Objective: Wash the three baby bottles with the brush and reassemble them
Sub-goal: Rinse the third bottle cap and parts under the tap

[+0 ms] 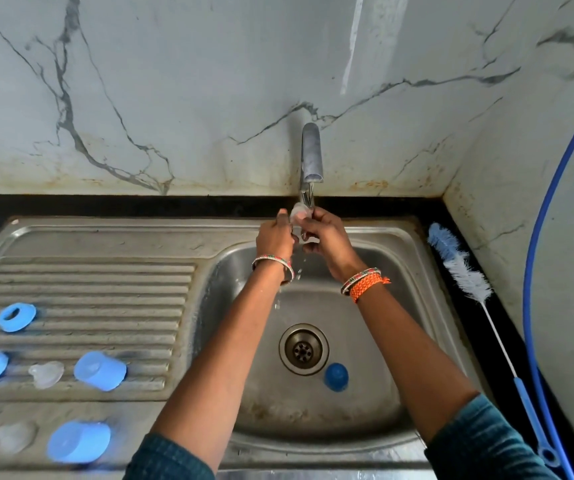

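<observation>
Rings [16,317], teats [46,374] and caps [100,371] lie on the drainboard [88,278], both hands, left [274,239] and right [327,239], pinch a clear teat [300,213] under the tap [311,157] in what looks like rinsing, next probably setting it aside, brush [465,271] idle on the dark desk [507,327].

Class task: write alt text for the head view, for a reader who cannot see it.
Both hands, left hand and right hand, hold a small clear bottle part under the running tap over a steel sink. Blue caps lie on the drainboard; a brush lies right.
</observation>
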A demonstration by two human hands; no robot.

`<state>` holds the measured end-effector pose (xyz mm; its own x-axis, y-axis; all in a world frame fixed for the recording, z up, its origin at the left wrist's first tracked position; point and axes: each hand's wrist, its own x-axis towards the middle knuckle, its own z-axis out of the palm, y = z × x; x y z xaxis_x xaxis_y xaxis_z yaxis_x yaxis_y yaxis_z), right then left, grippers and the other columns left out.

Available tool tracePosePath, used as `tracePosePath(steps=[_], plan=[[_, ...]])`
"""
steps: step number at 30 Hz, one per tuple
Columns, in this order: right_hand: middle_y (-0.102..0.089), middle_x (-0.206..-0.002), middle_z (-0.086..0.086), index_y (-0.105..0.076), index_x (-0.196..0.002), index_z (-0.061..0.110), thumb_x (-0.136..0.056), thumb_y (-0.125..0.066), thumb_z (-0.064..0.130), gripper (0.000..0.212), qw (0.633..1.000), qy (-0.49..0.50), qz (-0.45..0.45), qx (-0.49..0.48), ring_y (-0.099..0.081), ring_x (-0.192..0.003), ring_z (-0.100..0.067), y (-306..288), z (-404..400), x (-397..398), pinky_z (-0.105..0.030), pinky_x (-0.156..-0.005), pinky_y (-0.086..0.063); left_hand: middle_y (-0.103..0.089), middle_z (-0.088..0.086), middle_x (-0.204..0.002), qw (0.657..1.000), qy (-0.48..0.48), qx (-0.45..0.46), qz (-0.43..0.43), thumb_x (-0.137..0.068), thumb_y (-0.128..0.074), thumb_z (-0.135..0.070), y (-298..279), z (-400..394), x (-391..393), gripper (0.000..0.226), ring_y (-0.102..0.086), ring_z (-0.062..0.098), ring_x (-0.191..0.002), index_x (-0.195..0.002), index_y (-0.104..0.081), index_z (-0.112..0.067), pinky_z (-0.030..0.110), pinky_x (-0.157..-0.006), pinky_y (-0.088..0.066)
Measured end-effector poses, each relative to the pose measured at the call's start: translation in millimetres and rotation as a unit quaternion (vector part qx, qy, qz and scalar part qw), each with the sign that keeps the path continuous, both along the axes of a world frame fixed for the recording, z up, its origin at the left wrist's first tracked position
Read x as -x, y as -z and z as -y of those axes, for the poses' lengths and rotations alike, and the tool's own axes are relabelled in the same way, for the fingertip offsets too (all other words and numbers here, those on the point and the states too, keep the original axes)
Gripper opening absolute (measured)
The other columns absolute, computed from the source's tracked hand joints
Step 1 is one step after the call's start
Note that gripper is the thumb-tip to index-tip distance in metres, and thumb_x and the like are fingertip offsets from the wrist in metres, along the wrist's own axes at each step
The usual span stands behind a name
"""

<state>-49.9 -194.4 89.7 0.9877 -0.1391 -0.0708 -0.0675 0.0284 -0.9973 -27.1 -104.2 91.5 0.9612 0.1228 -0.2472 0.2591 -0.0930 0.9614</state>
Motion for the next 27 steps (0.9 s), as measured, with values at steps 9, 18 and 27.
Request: tracePosePath(steps=[9,18,27], plan=[[-0.049,-0.049,0.0,-0.051,-0.055,0.011,-0.099,-0.049,0.033,0.049,0.989,0.139,0.008,0.054,-0.043,-0.04,-0.003,-6,0,-7,-0.017,-0.042,-0.036,-0.065,0.009,-0.079,0.984,0.073,-0.07,0.147,-0.096,-0.051,-0.029,2,13,18,0.023,-0.061,0.015,-0.053,-0.098,-0.059,-0.007,0.022,-0.041,-0.05],[-0.064,-0.101,-0.007,-0.071,-0.09,0.009,-0.085,-0.068,0.03,0.022,0.975,0.038,0.095,0.197,-0.059,-0.099,-0.017,2,14,-8,-0.031,-0.082,-0.048,-0.045,0.0,-0.045,1.0,-0.013,-0.01,0.018,-0.097,-0.044,-0.039,1,6,1,0.053,-0.042,0.014,-0.036,-0.052,-0.048,-0.013,0.017,-0.039,-0.03],[-0.053,-0.122,-0.014,-0.071,-0.106,0.007,-0.09,-0.062,0.016,0.021,0.889,0.074,0.129,0.432,-0.042,-0.118,-0.027,-2,12,8,-0.03,-0.093,-0.041,-0.059,-0.004,-0.045,0.949,0.045,0.29,-0.118,-0.1,-0.044,-0.016,6,10,-9,0.027,-0.055,0.005,-0.038,-0.078,-0.057,-0.009,0.016,-0.04,-0.047]])
